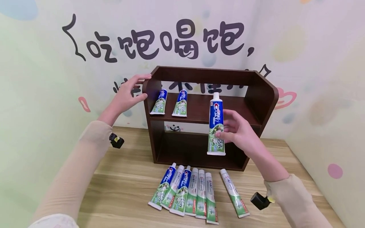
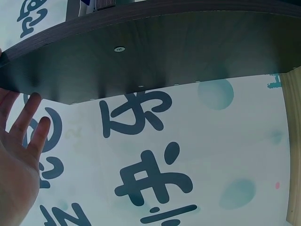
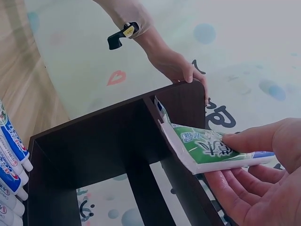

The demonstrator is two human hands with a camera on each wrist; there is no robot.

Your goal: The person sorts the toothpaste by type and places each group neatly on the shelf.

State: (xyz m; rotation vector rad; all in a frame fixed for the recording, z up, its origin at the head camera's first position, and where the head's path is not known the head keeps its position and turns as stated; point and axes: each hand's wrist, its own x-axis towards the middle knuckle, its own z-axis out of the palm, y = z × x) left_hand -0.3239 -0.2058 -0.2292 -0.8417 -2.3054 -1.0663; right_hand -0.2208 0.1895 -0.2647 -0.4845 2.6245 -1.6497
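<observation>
Your right hand [image 1: 240,130] pinched a tube [image 1: 216,126] between thumb and fingers, cap up, before the shelf [image 1: 155,142]; your left hand [image 1: 129,93], fingers spread, touched the shelf's side beside it. A slack pinch could have dropped the tube toward the loose tubes [image 1: 192,196] below your hands; a leftward sweep might have toppled the upright pair [image 1: 180,104] between them.

The right hand [image 1: 239,131] holds a toothpaste tube [image 1: 216,120], cap up, before the brown shelf [image 1: 185,148], whose side the left hand [image 1: 127,95] apparently touches.
</observation>
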